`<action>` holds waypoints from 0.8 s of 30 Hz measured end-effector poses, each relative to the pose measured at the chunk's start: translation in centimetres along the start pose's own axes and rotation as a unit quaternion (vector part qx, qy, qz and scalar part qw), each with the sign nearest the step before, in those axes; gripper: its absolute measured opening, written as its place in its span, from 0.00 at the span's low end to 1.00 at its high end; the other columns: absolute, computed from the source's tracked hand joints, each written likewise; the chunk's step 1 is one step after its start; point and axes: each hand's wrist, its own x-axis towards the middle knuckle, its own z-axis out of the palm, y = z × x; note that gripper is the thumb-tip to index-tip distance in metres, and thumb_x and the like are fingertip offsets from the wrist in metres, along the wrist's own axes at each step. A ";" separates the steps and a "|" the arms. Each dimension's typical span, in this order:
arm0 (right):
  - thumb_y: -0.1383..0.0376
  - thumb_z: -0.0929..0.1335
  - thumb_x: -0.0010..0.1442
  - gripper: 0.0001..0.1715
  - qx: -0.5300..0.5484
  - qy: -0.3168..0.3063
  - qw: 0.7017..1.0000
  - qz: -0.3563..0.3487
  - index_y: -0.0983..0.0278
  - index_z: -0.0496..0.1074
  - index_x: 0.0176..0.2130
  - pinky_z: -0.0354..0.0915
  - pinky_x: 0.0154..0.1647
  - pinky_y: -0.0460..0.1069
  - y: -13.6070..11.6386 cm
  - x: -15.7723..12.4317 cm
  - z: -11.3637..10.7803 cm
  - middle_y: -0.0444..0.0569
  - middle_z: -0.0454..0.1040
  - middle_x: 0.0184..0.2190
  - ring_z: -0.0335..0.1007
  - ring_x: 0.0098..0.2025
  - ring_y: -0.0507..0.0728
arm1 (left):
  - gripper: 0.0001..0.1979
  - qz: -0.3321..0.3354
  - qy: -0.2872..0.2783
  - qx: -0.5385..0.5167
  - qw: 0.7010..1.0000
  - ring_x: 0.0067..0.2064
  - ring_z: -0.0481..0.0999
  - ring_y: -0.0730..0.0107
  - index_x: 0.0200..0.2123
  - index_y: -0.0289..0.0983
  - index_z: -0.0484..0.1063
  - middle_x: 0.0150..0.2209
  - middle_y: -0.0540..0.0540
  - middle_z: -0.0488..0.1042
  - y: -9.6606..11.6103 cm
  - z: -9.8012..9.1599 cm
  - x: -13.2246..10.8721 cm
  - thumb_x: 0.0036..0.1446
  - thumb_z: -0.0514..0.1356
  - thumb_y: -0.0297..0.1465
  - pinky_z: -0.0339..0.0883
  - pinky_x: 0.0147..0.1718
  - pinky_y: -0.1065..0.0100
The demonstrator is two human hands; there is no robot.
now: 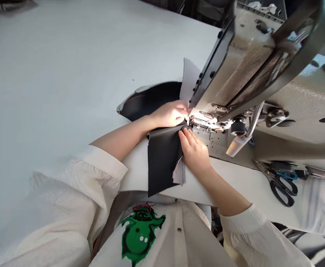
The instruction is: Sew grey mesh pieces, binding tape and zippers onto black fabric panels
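A black leather-like piece (pixel 164 159) with a pale grey backing lies on the white table, and its upper right edge runs to the needle area of the sewing machine (pixel 215 85). My left hand (pixel 170 113) is closed, its curled fingers pinching the material close beside the presser foot. Just below, my right hand (pixel 195 151) lies with its fingers stretched out and pressed down on the black piece. Beyond my left hand stretches a curved black section (pixel 151 100) with a stitched edge. A grey strip (pixel 189 79) sticks up beside the machine head. The needle itself is hidden.
Scissors with black handles (pixel 282 189) lie on the table to the right, near a blue-handled tool (pixel 289 175). A folded striped cloth (pixel 315 204) is at the right edge. The machine's lamp (pixel 237 144) hangs right of my hands. White tabletop (pixel 53 74) extends left.
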 end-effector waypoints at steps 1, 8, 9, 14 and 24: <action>0.75 0.59 0.61 0.24 0.005 -0.007 1.000 0.005 0.72 0.66 0.56 0.65 0.56 0.54 0.1 0.0 0.0 0.61 0.67 0.57 0.64 0.59 0.63 | 0.12 -0.004 0.029 0.000 1.000 0.39 0.74 0.69 0.30 0.36 0.77 0.34 0.45 0.74 0.1 -0.1 -0.1 0.55 0.53 0.21 0.67 0.39 0.70; 0.77 0.60 0.54 0.31 0.038 -0.003 0.999 0.033 0.71 0.65 0.57 0.64 0.58 0.54 0.2 -0.3 0.1 0.57 0.67 0.58 0.62 0.60 0.62 | 0.13 -0.145 0.116 0.006 0.983 0.31 0.70 0.73 0.31 0.34 0.75 0.34 0.44 0.71 -0.3 -0.5 0.2 0.55 0.51 0.21 0.66 0.32 0.70; 0.78 0.60 0.53 0.32 0.042 -0.003 0.998 0.036 0.70 0.65 0.57 0.64 0.58 0.54 0.2 -0.3 0.1 0.57 0.67 0.58 0.62 0.60 0.61 | 0.12 -0.175 0.111 0.014 0.978 0.32 0.71 0.72 0.33 0.33 0.76 0.35 0.44 0.71 -0.4 -0.5 0.4 0.56 0.51 0.21 0.66 0.34 0.70; 0.79 0.60 0.51 0.33 0.042 0.004 0.998 0.049 0.69 0.66 0.56 0.64 0.58 0.53 0.3 -0.1 -0.1 0.56 0.67 0.57 0.63 0.59 0.60 | 0.19 -0.258 0.010 0.119 0.959 0.53 0.68 0.55 0.54 0.32 0.69 0.52 0.35 0.68 0.8 -0.9 0.0 0.60 0.54 0.30 0.62 0.53 0.56; 0.75 0.58 0.61 0.24 0.199 0.013 0.961 -0.193 0.73 0.66 0.56 0.61 0.62 0.55 -5.6 -2.5 -1.2 0.60 0.69 0.55 0.59 0.61 0.59 | 0.25 -0.343 -0.175 0.330 0.862 0.57 0.63 0.43 0.62 0.31 0.60 0.60 0.28 0.60 12.9 -7.9 -13.4 0.62 0.50 0.32 0.61 0.50 0.48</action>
